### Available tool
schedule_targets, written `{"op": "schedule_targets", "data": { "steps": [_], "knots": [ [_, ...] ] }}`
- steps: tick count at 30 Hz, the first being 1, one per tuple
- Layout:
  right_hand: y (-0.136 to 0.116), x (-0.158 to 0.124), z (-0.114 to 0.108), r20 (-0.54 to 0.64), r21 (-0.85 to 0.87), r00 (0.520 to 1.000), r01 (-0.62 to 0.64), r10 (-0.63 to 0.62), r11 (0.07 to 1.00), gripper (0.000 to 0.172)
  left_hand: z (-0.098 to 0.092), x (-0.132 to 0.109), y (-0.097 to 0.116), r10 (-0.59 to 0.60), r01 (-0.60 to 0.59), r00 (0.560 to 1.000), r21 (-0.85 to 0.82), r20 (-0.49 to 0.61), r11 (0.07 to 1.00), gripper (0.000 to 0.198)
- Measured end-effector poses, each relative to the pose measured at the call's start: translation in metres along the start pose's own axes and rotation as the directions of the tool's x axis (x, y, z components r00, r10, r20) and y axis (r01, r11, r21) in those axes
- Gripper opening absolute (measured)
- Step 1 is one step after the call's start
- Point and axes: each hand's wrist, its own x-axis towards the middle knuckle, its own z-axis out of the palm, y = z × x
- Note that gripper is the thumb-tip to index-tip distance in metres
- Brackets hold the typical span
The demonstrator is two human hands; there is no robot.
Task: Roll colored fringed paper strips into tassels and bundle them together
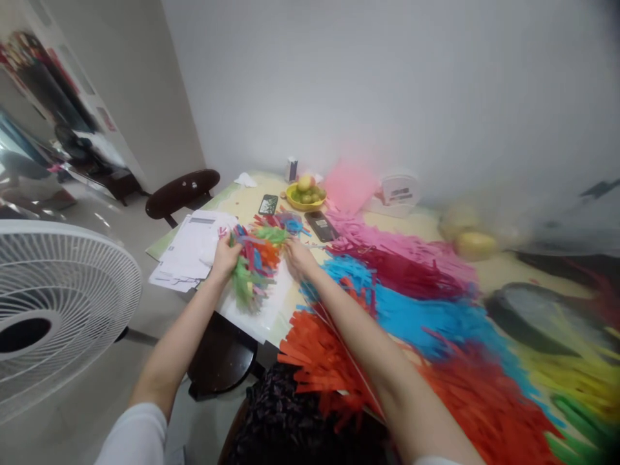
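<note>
Between my two hands hangs a multicoloured paper fringe garland [261,250], with green, orange, blue and red strips. My left hand [227,256] is closed on its left end. My right hand [299,258] pinches the right end, with thin pale string trailing down below that forearm. To the right of my right hand lie piles of fringed paper: blue paper [416,310], dark red paper [407,271], pink paper [392,239] and orange-red paper [320,349]. Motion blurs the fingertips a little.
White printed sheets [186,248] lie at the table's left edge. Behind my hands are two phones [268,205] and a yellow fruit bowl [305,205]. A large white fan [62,303] stands close on the left, near dark chairs [220,355]. Yellow fringe [576,381] is far right.
</note>
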Motion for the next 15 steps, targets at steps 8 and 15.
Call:
{"op": "schedule_targets", "data": {
  "steps": [8, 15],
  "knots": [
    [-0.025, -0.087, -0.106, -0.319, 0.152, 0.945, -0.026, 0.074, 0.988, 0.039, 0.022, 0.003, 0.07, -0.012, 0.067, 0.988, -0.35, 0.157, 0.934, 0.027],
    [-0.039, -0.187, -0.153, -0.425, 0.553, 0.897, 0.154, 0.119, 0.819, 0.028, 0.125, -0.054, 0.14, 0.233, 0.143, 0.793, -0.543, 0.563, 0.827, 0.037]
  ]
}}
